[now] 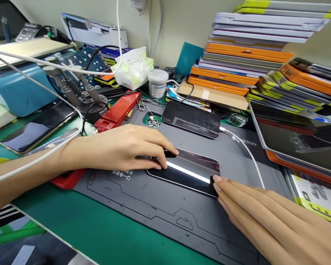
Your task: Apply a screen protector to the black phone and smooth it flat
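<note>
A smartphone (193,178) with a glossy black screen lies face up on a grey work mat (143,200). A bright strip of light reflects across its glass. My left hand (132,147) rests over the phone's left end, with bent fingertips on the screen and at its edges. At the opposite end, my right hand (273,217) touches the right edge with fingers stretched out and close together; its thumb is hidden. Just behind lies a second dark phone (191,119), with a white cable (245,145) plugged into its right end.
Boxes (237,55) are stacked high at the back right, beside a tablet-like panel (298,140). A red tool (118,112), a white tub (157,82) and a screwdriver stand (91,105) sit behind my left hand. Another white cable (35,162) crosses my left forearm.
</note>
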The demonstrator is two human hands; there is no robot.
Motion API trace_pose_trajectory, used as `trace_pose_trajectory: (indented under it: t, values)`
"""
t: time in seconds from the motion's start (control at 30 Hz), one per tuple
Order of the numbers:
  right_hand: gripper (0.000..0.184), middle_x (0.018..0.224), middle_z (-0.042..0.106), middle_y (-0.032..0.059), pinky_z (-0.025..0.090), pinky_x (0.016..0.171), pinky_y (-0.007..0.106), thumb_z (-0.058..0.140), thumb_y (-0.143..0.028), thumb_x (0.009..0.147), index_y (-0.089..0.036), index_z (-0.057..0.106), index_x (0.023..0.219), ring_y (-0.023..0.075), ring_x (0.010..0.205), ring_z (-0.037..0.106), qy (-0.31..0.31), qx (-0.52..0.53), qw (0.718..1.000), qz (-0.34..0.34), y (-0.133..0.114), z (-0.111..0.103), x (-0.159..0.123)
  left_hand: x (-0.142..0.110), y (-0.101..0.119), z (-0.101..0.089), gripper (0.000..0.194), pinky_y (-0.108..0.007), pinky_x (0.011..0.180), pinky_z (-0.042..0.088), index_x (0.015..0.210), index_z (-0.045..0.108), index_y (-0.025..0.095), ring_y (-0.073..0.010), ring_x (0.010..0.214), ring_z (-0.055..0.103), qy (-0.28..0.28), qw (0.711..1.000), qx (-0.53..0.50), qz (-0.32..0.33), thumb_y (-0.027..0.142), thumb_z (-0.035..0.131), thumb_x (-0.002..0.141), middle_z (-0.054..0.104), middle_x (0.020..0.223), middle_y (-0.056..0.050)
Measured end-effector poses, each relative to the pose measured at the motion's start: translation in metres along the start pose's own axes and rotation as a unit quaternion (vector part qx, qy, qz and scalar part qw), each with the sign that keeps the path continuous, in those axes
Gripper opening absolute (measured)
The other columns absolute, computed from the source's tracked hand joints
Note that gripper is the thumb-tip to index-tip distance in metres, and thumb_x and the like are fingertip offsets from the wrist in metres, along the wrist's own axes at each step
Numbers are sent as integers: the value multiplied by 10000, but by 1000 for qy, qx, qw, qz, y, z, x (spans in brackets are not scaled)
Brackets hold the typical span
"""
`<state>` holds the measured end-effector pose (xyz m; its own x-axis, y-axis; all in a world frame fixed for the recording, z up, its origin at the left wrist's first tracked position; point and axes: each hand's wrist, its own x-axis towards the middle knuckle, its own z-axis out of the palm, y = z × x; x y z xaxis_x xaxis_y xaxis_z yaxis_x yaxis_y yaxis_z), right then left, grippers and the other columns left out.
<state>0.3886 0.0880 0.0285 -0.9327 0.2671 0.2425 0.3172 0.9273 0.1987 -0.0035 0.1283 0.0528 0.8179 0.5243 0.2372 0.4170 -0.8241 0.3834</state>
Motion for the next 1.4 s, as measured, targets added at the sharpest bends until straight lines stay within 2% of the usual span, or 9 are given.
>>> trace_pose_trajectory:
  t: [0.13,0.4,0.47,0.6,0.67,0.77,1.03,1.27,1.4]
  values:
    - [453,1662,506,194,264,1337,476,452,-21,1024,0,621,1443,331,1597,382,-2,2,1000,-5,-1,1,-4,1,1,1,192,-312,1280,463,1145,769,222,-190,1482,577,-9,1000,-28,-8,233,585,1092,673,1522,-47]
    - [425,1609,554,232,272,1333,515,489,-22,1004,24,654,1394,376,1599,367,3,-10,1000,-7,-2,1,1,-5,-4,3,207,-241,1270,437,1251,742,298,-175,1511,530,-47,994,-77,-57,290,625,1081,575,1616,45]
    - [396,1547,608,250,326,1302,524,517,-21,1000,38,668,1361,389,1553,439,12,-14,1000,-16,-2,-3,7,-6,-5,3,230,-242,1260,440,1278,731,330,-180,1512,528,-56,993,-78,-64,346,679,1054,539,1641,70]
    - [312,1363,727,266,543,1119,526,605,-14,976,62,696,1264,390,1314,670,44,-17,998,-32,-2,-10,22,-5,-6,3,295,-321,1230,482,1288,737,326,-212,1480,574,-67,993,-66,-76,420,737,1009,537,1639,53]
    - [275,1290,761,265,626,996,515,645,-1,955,68,710,1213,389,1216,727,57,-11,998,-22,-3,-12,28,-4,-5,2,270,-339,1196,518,1268,748,316,-219,1459,597,-73,993,-53,-81,424,706,1025,543,1632,47]
    - [236,1230,779,275,674,899,510,674,13,936,73,723,1159,399,1153,758,64,-5,998,-20,-3,-12,31,-4,-4,3,256,-297,1153,550,1221,763,345,-210,1432,622,-77,993,-43,-80,485,684,1022,561,1612,74]
    - [194,1212,792,246,668,897,470,686,-7,943,44,743,1122,364,1152,762,75,-7,997,-12,-5,-11,31,-8,-10,11,314,-313,1131,574,1282,749,397,-204,1371,675,-48,997,-14,-65,526,696,1001,583,1587,122]
    - [291,1317,745,255,651,964,481,525,-38,1003,4,726,1209,363,1276,703,79,-19,997,-18,-3,-2,20,-2,-5,3,401,-356,1155,568,1363,705,311,-239,1394,655,-56,998,1,-23,510,702,1015,600,1577,38]
    - [279,1325,745,236,644,987,477,561,-71,1003,-34,737,1217,356,1264,709,89,-22,996,-11,-4,0,16,-2,-4,2,408,-348,1171,558,1372,702,308,-247,1403,644,-66,998,2,-24,509,700,1017,599,1578,41]
